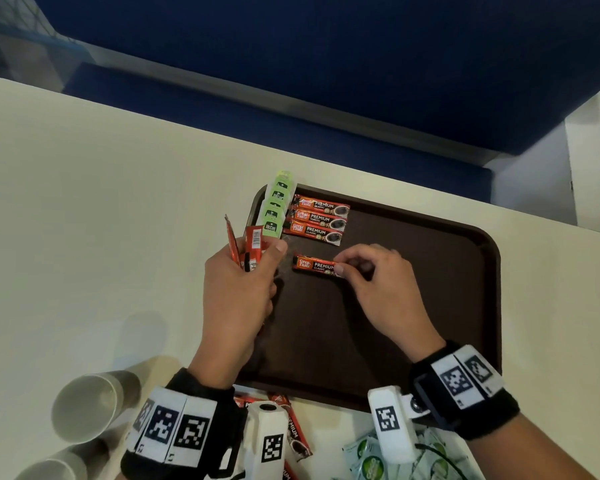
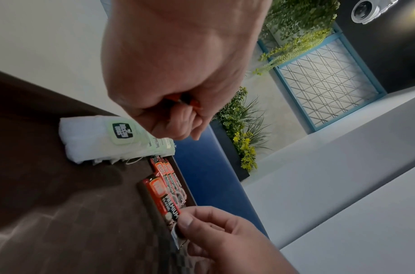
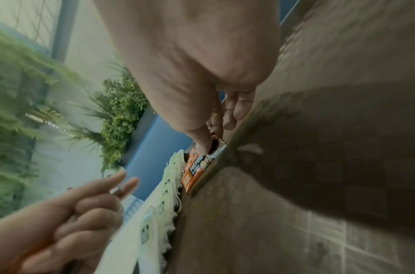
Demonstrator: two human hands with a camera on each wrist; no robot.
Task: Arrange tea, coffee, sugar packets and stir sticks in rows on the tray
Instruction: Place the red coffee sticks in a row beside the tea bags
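Observation:
A dark brown tray (image 1: 430,271) lies on the cream table. Along its far left edge stands a row of green tea bags (image 1: 276,206), with three orange coffee sticks (image 1: 321,220) in a row beside them. My right hand (image 1: 343,268) pinches the right end of a fourth coffee stick (image 1: 314,264), held low over the tray just below that row. It shows again in the right wrist view as the coffee stick (image 3: 197,166). My left hand (image 1: 253,261) grips a bunch of coffee sticks (image 1: 252,242) upright at the tray's left edge.
Two paper cups (image 1: 90,407) lie at the near left of the table. More coffee sticks (image 1: 291,431) and green-and-white packets (image 1: 368,459) lie loose by the tray's near edge, under my wrists. A blue bench runs behind the table.

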